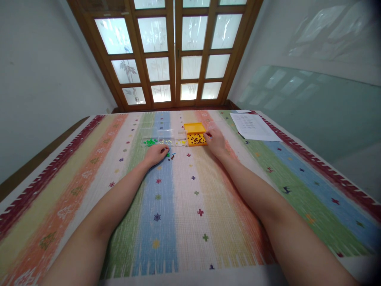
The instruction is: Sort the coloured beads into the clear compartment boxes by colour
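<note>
My left hand (156,154) rests on the cloth with thumb and fingers pinched together; what they hold, if anything, is too small to make out. Just beside its fingertips lie a few small loose pieces (172,157), dark red, green and blue. At the right edge of an open orange-yellow box (195,128) is my right hand (216,142), its thumb and fingertips brought together over dark brown pieces (196,138). Whether a piece is between them cannot be seen. Left of that box, clear lidded boxes hold green pieces (151,142), pale pieces (165,142) and yellow pieces (181,142).
A striped, patterned tablecloth (190,222) covers the table. White printed sheets (254,127) lie at the back right. Beyond the far edge stand wood-framed glass doors (160,69), and a glass panel (312,107) leans at the right wall.
</note>
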Demonstrator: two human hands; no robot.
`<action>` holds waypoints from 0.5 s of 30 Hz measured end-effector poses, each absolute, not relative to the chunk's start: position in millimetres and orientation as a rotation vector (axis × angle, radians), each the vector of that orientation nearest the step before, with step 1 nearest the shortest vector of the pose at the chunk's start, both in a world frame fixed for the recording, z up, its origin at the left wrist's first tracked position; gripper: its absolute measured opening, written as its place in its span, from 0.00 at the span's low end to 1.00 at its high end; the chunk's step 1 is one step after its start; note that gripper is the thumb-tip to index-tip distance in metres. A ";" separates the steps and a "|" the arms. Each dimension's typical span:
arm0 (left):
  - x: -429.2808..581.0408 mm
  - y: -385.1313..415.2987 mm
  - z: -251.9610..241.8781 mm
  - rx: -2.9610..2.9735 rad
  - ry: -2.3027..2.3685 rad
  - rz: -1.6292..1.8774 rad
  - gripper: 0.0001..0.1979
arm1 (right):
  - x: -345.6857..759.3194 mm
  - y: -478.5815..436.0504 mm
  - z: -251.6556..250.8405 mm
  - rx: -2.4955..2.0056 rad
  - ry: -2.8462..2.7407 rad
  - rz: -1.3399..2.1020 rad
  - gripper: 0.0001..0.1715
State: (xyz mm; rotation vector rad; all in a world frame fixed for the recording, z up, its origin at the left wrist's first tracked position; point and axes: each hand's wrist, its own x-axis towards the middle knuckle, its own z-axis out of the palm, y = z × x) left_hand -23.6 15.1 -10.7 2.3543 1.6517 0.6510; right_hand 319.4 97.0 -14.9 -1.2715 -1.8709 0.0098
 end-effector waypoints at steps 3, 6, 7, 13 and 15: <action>-24.0 16.0 -11.8 2.350 1.643 0.645 0.14 | 340.8 115.2 -21.8 -1.410 -1.726 -0.079 0.10; -24.0 15.9 -11.8 2.359 1.630 0.638 0.15 | 352.5 124.6 -27.7 -1.512 -1.631 -0.100 0.11; -23.8 15.7 -11.5 2.360 1.630 0.634 0.15 | 354.3 126.0 -29.1 -1.528 -1.615 -0.097 0.11; -23.8 14.6 -8.2 2.322 1.608 0.643 0.15 | 357.7 126.7 -33.2 -1.582 -1.544 -0.123 0.13; -26.6 15.8 -7.5 2.290 1.570 0.657 0.15 | 357.7 126.2 -33.4 -1.580 -1.546 -0.107 0.14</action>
